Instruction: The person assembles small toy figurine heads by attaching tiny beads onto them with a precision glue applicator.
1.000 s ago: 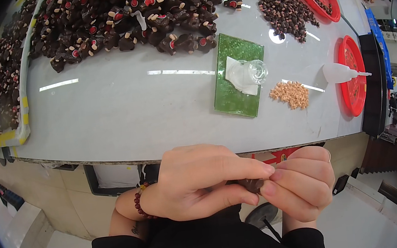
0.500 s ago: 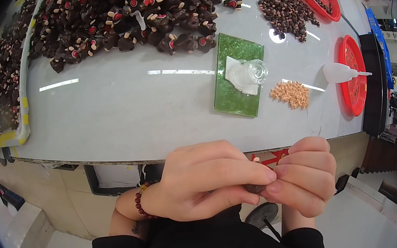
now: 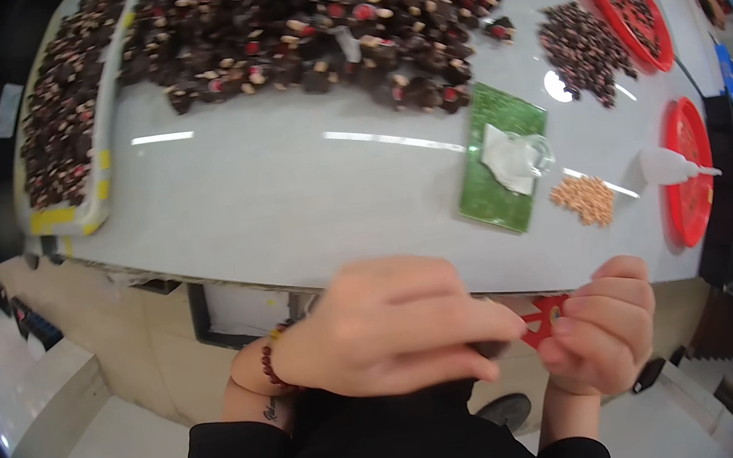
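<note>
Off comes the right hand (image 3: 603,326), away from the small dark piece (image 3: 492,348), which sits pinched between thumb and fingers of the left hand (image 3: 397,328), on the near side of the table (image 3: 271,199)! Right fingers curl in, their grip impossible to tell; beyond, a green slab (image 3: 492,200) lies beside tan bits (image 3: 584,199).
</note>
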A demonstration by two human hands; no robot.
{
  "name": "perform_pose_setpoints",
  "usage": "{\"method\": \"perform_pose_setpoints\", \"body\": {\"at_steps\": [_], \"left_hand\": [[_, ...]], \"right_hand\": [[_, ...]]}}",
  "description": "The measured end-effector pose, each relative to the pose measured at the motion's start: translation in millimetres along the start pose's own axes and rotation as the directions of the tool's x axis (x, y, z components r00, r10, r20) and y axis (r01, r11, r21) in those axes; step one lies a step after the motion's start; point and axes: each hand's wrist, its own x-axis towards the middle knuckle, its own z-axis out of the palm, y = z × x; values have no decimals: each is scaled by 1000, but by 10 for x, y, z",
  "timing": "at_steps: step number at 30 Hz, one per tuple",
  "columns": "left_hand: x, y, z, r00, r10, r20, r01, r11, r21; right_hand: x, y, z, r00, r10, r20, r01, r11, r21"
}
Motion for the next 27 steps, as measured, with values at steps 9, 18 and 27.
{"method": "perform_pose_setpoints", "body": {"at_steps": [9, 18, 27], "left_hand": [[-273, -86, -1631, 612, 331, -718, 526, 507, 682], [-2, -293, -1168, 851, -15, -525, 505, 301, 809], [-326, -142, -1209, 817, -150, -556, 503, 657, 561]], "right_hand": [[-217, 305, -17, 994, 24, -104, -25, 1000, -4], [-179, 309, -47, 999, 5, -54, -7, 999, -40], [-351, 648, -206, 958, 233, -166, -254, 960, -116]]}}
